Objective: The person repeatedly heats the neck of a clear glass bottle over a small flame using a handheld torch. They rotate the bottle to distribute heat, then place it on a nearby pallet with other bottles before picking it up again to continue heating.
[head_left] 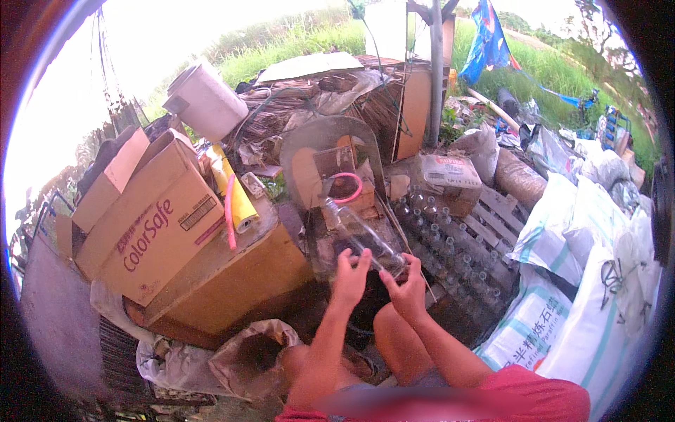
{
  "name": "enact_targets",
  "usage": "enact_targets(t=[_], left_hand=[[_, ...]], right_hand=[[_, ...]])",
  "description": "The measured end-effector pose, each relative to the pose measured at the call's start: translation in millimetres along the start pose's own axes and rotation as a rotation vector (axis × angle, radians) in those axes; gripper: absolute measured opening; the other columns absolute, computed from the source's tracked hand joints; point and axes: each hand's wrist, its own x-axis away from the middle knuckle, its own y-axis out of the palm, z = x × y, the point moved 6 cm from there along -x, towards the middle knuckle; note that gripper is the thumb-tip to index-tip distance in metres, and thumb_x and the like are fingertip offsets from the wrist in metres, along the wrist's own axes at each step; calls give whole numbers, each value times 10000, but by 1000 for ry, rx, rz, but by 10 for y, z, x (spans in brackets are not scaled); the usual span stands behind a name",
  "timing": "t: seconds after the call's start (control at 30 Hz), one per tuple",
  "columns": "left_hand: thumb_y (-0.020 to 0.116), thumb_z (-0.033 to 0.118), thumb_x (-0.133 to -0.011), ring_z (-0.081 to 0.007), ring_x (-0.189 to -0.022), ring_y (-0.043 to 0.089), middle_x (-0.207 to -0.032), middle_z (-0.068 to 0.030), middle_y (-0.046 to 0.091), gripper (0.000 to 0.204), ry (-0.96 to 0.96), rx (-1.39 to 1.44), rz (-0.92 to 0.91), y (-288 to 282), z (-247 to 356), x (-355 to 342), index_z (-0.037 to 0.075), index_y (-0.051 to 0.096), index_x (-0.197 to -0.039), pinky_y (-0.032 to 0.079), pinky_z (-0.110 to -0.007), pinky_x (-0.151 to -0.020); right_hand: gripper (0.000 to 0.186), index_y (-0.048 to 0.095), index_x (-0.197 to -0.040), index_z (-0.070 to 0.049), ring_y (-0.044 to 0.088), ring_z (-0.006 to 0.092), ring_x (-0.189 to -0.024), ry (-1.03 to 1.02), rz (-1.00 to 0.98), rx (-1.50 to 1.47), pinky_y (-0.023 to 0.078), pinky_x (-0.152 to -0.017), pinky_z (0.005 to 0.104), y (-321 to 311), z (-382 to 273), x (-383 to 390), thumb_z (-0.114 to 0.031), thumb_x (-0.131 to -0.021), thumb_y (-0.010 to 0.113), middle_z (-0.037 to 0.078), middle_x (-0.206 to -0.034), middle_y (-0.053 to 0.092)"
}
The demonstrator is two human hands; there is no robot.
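Clutter all round me: a big cardboard box [151, 228] sits on a tilted wooden board [232, 271] to my left, a yellow roll [238, 200] and a pink tube [230, 214] beside it. A crate of small glass bottles [450, 246] crowds in on the right, with white sacks [583, 281] beyond. A crumpled bag [249, 355] gapes by my knee. Straight ahead, a pink ring [346, 188] behind. My left hand [349, 278] and right hand [406, 285] both grip the bottle [362, 235] at its base. It is clear, long, tilted with neck pointing up and away, above my knees.
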Motion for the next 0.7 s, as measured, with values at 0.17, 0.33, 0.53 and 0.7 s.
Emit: enact_targets(t=[0.17, 0.33, 0.53, 0.7], left_hand=[[762, 412, -1181, -232, -1104, 729, -1310, -139, 738, 491, 432, -228, 328, -1848, 384, 108, 30, 696, -1481, 605, -434, -1016], [717, 306, -1189, -305, -1136, 723, -1237, -145, 763, 299, 485, -462, 746, -3880, 339, -429, 36, 746, -1313, 572, -473, -1036], [719, 260, -1163, -413, -1295, 695, -1315, -188, 743, 280, 550, -854, 686, -4430, 134, -1127, 37, 719, -1332, 521, -525, -1140], [722, 344, -1150, -447, -1496, 581, -1520, -196, 661, 372, 444, -1272, 886, -4289, 137, -1128, 84, 692, -1414, 410, -676, -1239]], right_hand=[[849, 602, -1509, -51, 823, 460, -1214, 254, 76, -23, 620, -1074, 526, 551, 534, -648, -542, -943, 1003, 284, -1300, 833], [900, 588, -1517, -19, 797, 435, -1224, 335, 120, 55, 605, -1087, 514, 1046, 652, -1149, -549, -929, 1015, 299, -1347, 800], [934, 583, -1528, -11, 768, 492, -1292, 421, 158, 28, 577, -1132, 560, 1474, 855, -1435, -556, -910, 1021, 321, -1372, 784], [942, 530, -1543, -42, 766, 563, -1277, 307, 186, 22, 583, -1106, 618, 1630, 992, -1396, -545, -910, 1013, 356, -1339, 787]])
